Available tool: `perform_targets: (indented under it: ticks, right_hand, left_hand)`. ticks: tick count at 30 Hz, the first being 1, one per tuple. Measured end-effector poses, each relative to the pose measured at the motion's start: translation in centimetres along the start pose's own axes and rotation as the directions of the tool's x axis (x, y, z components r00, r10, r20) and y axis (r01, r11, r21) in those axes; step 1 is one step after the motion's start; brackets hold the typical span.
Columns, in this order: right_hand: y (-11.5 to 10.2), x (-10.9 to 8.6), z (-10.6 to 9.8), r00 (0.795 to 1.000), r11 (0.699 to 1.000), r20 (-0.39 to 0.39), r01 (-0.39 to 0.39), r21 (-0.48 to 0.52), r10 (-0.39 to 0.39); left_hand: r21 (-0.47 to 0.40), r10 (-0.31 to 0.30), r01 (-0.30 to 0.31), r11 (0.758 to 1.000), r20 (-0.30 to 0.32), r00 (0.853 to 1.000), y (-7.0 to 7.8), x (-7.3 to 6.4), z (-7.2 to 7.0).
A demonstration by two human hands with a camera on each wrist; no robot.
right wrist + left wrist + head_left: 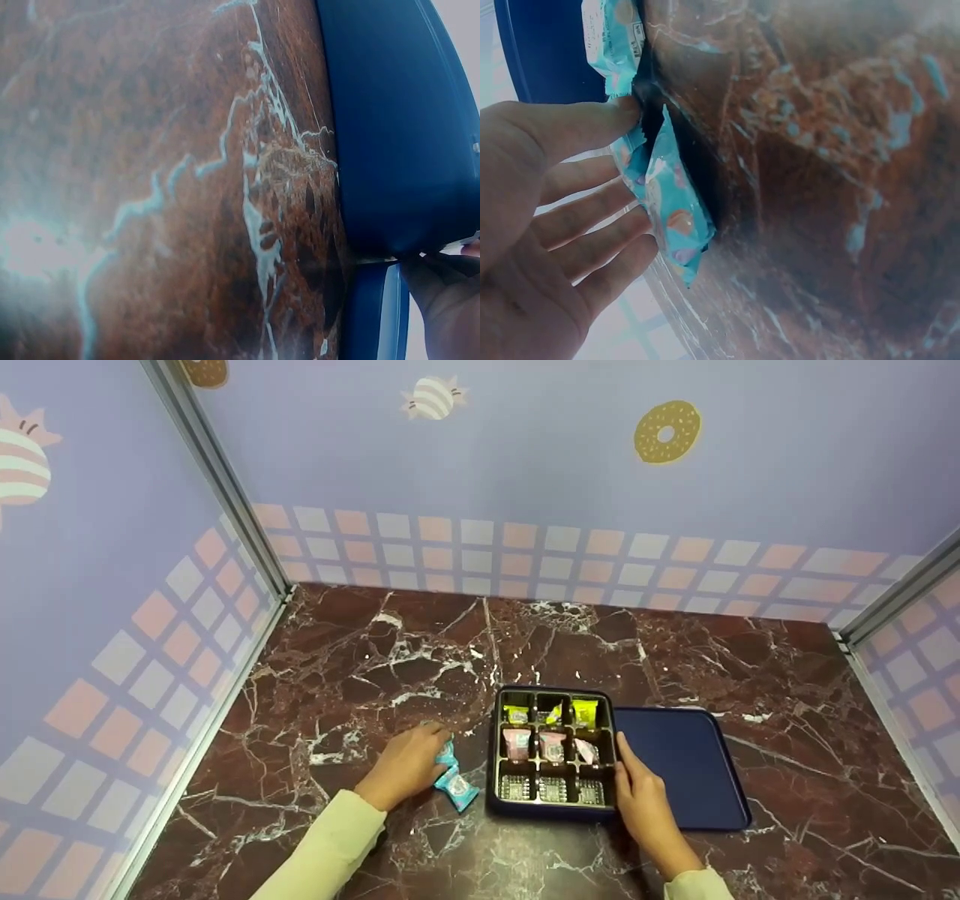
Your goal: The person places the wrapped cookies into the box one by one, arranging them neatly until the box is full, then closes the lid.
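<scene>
Thumb and fingers of my left hand (406, 765) pinch a blue-wrapped candy (445, 753) on the table, left of the box. Its fingers reach behind the wrappers in the left wrist view, where another blue-wrapped candy (676, 206) lies against the fingertips. A further blue-wrapped candy (457, 790) sits just below. My right hand (643, 796) rests on the right side of a dark blue box (551, 811), fingers lying fairly straight along the wall. Inside the box's divided tray, yellow-green candies (585, 712) fill the back row and pink candies (553, 747) the middle row; the front compartments (552, 788) are bare.
A blue lid (686, 769) lies flat to the right of the box, beneath my right hand. The marbled table (360, 660) is bounded by patterned walls (525, 472) at the back and both sides.
</scene>
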State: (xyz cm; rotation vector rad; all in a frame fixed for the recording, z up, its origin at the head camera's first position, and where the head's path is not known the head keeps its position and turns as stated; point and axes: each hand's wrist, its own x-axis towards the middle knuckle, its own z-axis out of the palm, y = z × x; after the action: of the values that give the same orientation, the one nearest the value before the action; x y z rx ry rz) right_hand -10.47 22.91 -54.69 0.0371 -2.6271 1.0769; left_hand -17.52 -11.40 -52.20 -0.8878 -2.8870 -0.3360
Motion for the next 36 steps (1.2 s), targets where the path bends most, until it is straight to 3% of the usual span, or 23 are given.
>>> perform_targets:
  ticks: [11, 23, 36]
  right_hand:
    - [0.1, 0.1, -0.1, 1.0, 1.0, 0.007, -0.007, 0.004, 0.007]
    - [0.1, -0.1, -0.1, 1.0, 1.0, 0.006, -0.017, 0.004, 0.017]
    - [-0.2, -0.1, -0.2, 1.0, 1.0, 0.008, 0.004, 0.007, -0.004]
  left_hand:
    - [0.078, 0.054, -0.047, 0.996, -0.083, 0.995, 0.1, 0.4, -0.2]
    - [0.112, 0.077, -0.069, 0.991, -0.074, 0.994, 0.7, 0.5, -0.8]
    - [0.072, 0.1, -0.094, 0.993, -0.087, 0.991, 1.8, 0.6, -2.0]
